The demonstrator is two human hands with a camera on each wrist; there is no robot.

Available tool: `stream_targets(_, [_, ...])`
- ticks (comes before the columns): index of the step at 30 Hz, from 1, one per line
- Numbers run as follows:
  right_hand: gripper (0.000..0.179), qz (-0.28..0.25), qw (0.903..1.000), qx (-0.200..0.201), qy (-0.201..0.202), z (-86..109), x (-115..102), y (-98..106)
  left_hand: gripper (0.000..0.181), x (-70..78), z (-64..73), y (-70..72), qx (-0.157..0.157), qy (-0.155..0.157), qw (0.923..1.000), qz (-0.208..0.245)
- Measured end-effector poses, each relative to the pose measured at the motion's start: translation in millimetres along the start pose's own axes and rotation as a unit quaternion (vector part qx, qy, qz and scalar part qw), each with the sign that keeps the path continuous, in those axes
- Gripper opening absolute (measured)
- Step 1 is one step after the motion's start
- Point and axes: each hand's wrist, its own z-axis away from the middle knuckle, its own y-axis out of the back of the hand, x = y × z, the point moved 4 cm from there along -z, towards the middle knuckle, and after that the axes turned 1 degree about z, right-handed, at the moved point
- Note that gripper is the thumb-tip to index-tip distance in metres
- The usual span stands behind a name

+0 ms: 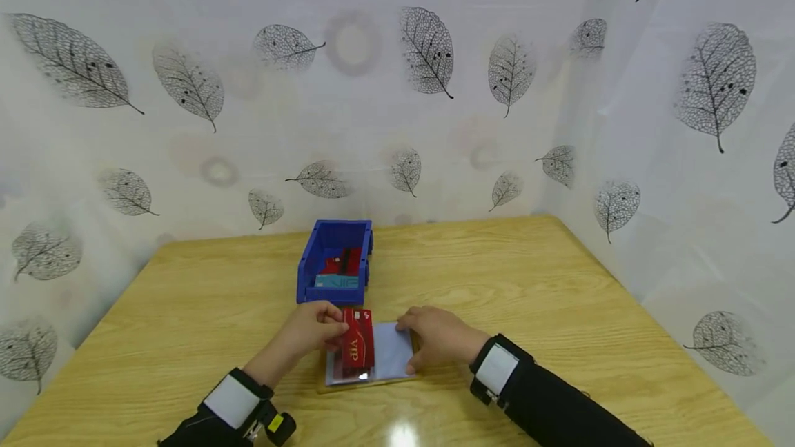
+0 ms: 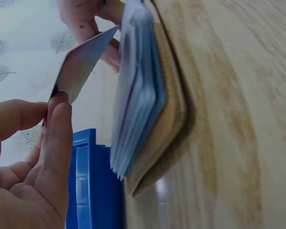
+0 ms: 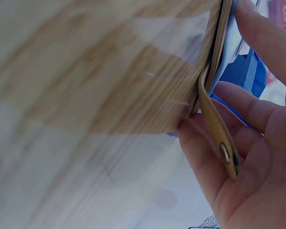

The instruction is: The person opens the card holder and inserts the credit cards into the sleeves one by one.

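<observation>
My left hand [image 1: 310,328] pinches a red bank card [image 1: 358,347] with "VIP" printed on it, thumb on its left edge. The card is held over the left side of an open card holder [image 1: 393,354] lying on the table. In the left wrist view, the card [image 2: 83,62] tilts apart from the holder's stacked clear sleeves [image 2: 138,105], which sit in a tan cover [image 2: 169,76]. My right hand [image 1: 442,336] grips the holder's right edge, thumb on the near corner. A tan snap strap [image 3: 212,117] hangs beside the fingers in the right wrist view.
A blue bin [image 1: 330,296] stands just behind the holder. Inside it lie a red card [image 1: 349,262] and a teal card [image 1: 335,281]. The wooden table [image 1: 497,274] meets a leaf-patterned curtain [image 1: 373,109] at the back and sides.
</observation>
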Motion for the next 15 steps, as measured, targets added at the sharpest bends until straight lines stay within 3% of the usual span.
stream_targets(3, [0.066,0.000,1.0000,-0.001,0.001,0.1,-0.2,0.4,0.018,-5.3,-3.0,-2.7,0.010,0.008,0.9997,-0.021])
stream_targets(10, [0.066,-0.016,0.9997,-0.012,-0.010,1.1,1.1,1.0,0.016,-10.0,-9.7,-9.3,0.006,0.008,0.9896,-0.143])
stream_targets(15, [0.066,-0.028,0.9993,-0.021,-0.013,0.6,2.9,0.7,0.013,-5.7,-12.3,-11.9,-0.002,0.017,0.9878,-0.155])
